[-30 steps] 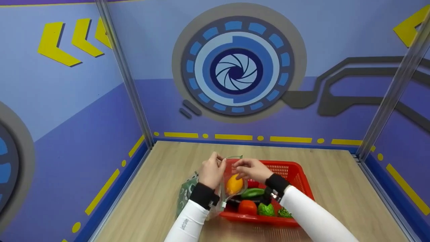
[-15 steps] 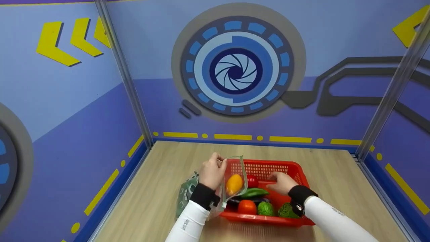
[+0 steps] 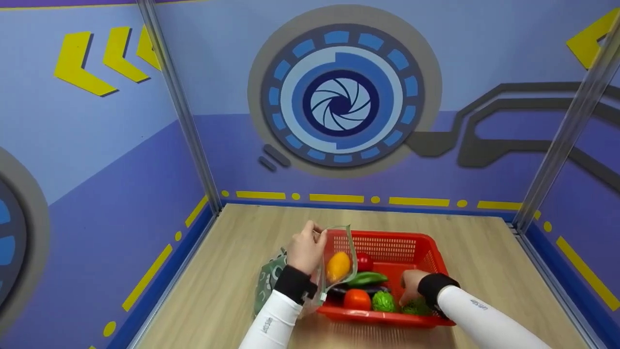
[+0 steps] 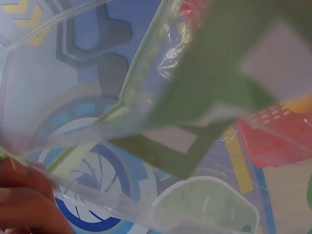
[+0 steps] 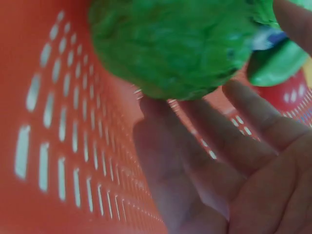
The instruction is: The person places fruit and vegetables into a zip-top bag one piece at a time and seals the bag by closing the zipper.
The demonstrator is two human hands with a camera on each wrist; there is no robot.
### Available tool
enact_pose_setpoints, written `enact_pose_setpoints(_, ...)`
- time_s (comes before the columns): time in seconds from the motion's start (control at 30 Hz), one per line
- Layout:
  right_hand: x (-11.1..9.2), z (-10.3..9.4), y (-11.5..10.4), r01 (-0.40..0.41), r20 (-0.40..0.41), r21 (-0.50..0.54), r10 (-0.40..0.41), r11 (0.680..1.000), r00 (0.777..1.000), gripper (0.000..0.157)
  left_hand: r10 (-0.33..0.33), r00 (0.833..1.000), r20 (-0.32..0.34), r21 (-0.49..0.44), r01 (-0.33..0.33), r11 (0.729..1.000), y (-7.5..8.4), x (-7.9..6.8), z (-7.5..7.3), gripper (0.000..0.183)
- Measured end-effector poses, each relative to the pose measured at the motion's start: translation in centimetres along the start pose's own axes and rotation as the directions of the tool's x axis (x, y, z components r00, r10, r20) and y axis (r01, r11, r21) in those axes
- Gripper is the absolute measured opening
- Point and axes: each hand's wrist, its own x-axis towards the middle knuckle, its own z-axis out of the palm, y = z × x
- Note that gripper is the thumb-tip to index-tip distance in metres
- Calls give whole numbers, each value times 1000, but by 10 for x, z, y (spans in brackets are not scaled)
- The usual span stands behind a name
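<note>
My left hand (image 3: 306,248) pinches the upper edge of a clear zip bag (image 4: 122,109) with a green print, holding its mouth apart. The bag's printed green part (image 3: 269,281) hangs left of the red basket (image 3: 428,242). My right hand (image 3: 412,285) reaches down into the basket's front right corner. In the right wrist view its fairly straight fingers touch the underside of a round, leafy green vegetable (image 5: 170,46); the thumb stands apart at upper right. A yellow mango-like fruit (image 3: 338,266) shows through the bag; whether it lies inside is unclear.
In the basket lie a red tomato (image 3: 357,299), another red item (image 3: 364,261), a green pepper (image 3: 368,278), a dark eggplant (image 3: 375,289) and a light green cabbage-like vegetable (image 3: 383,301). The wooden table (image 3: 232,242) meets printed walls at its back and sides.
My right hand has left the bag's mouth, moved right and gone down to the green vegetable in the basket's corner. My left hand keeps its hold on the bag.
</note>
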Motion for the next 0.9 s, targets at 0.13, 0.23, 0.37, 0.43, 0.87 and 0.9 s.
enact_pose_setpoints(0.13,-2,0,-2,-28,82,5,27,1000,996,38,8,1000,-5,8,-8,1000,-1,0,1,13)
enact_pose_setpoints(0.23,-3,1,-3,-19,123,0,19,1000,992,30,3,1000,6,3,-3,1000,-1,-1,0,13)
enact_pose_setpoints(0.37,-3,0,-4,-11,144,23,7,1000,990,21,-13,1000,26,-5,13,1000,0,-1,-2,12)
enact_pose_setpoints(0.43,-2,0,-6,-21,133,49,15,999,991,18,-21,999,33,-5,21,1000,1,-1,-3,12)
enact_pose_setpoints(0.87,21,6,5,-74,-107,45,78,996,991,21,18,1000,-9,6,-18,1000,-3,0,-2,13)
enact_pose_setpoints(0.9,23,5,5,-79,-121,72,87,994,989,24,17,1000,-9,5,-17,1000,-3,0,-2,13)
